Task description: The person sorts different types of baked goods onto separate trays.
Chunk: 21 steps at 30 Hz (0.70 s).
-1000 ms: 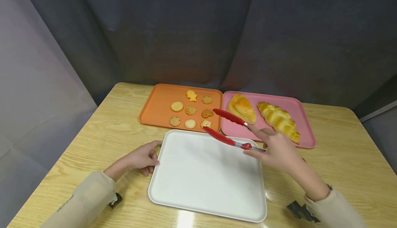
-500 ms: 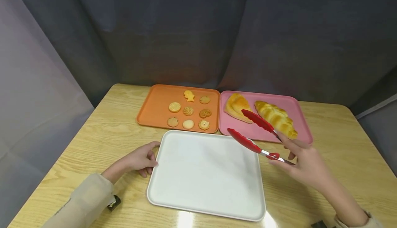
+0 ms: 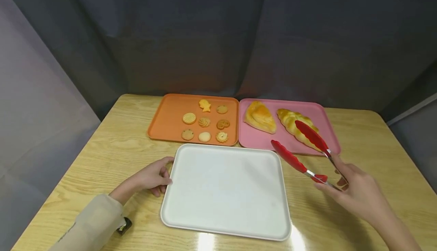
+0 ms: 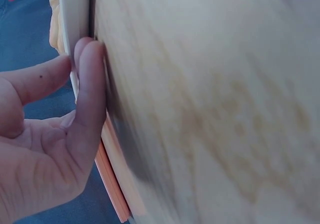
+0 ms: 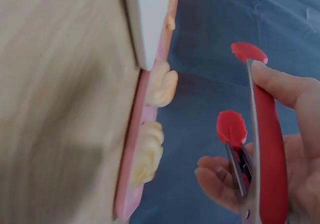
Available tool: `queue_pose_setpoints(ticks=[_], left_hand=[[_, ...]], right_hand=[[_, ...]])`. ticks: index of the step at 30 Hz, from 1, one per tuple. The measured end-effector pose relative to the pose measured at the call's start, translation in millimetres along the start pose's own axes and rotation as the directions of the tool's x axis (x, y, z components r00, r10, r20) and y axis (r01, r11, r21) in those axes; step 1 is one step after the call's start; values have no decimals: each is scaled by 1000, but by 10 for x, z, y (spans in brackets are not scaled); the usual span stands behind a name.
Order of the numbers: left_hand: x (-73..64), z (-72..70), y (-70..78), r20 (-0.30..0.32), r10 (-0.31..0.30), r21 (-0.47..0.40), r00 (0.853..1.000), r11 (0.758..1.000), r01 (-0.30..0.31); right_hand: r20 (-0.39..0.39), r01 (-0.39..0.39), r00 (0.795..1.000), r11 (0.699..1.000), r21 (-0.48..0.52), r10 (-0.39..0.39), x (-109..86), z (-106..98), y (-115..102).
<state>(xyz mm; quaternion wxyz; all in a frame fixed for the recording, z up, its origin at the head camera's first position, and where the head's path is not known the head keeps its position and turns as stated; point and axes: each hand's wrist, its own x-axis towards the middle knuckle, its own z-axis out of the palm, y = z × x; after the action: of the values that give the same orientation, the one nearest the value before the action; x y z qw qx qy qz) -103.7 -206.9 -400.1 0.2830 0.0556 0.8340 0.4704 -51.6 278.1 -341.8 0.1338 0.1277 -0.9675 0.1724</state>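
My left hand [image 3: 154, 177] holds the left rim of a white tray [image 3: 225, 190], thumb on the edge and fingers at its side. The left wrist view shows this hand [image 4: 55, 129] with its fingertips against the tray's rim [image 4: 75, 14]. My right hand [image 3: 358, 190] grips red-tipped metal tongs [image 3: 310, 135], their arms spread with nothing between the tips. In the head view they overlap the braided bread [image 3: 291, 118] on the pink tray [image 3: 266, 142]. The right wrist view shows the tongs [image 5: 270, 149] raised, apart from the bread. A folded pastry [image 3: 260, 117] lies left of the braid.
An orange tray [image 3: 164, 125] with several small cookies [image 3: 204, 122] stands behind the white tray, beside the pink one. All rest on a wooden table [image 3: 112, 144]. A dark curtain [image 3: 191, 34] hangs behind.
My right hand has moved right with the tongs, from over the white tray and cookies to in front of the braided bread. My left hand stays at the white tray's rim.
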Motion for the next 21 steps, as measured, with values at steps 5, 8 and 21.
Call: queue_pose_setpoints(ticks=[5, 8, 21], left_hand=[[-16, 7, 6, 2, 4, -11, 1000, 1000, -4], [-18, 6, 5, -2, -3, -15, 1000, 1000, 3], [-15, 7, 15, 2, -4, -16, 1000, 1000, 4]], right_hand=[[64, -40, 997, 999, -27, 42, -125, 33, 118], [96, -73, 992, 996, -45, 77, -209, 49, 197], [348, -293, 878, 945, -147, 327, -401, 26, 358]])
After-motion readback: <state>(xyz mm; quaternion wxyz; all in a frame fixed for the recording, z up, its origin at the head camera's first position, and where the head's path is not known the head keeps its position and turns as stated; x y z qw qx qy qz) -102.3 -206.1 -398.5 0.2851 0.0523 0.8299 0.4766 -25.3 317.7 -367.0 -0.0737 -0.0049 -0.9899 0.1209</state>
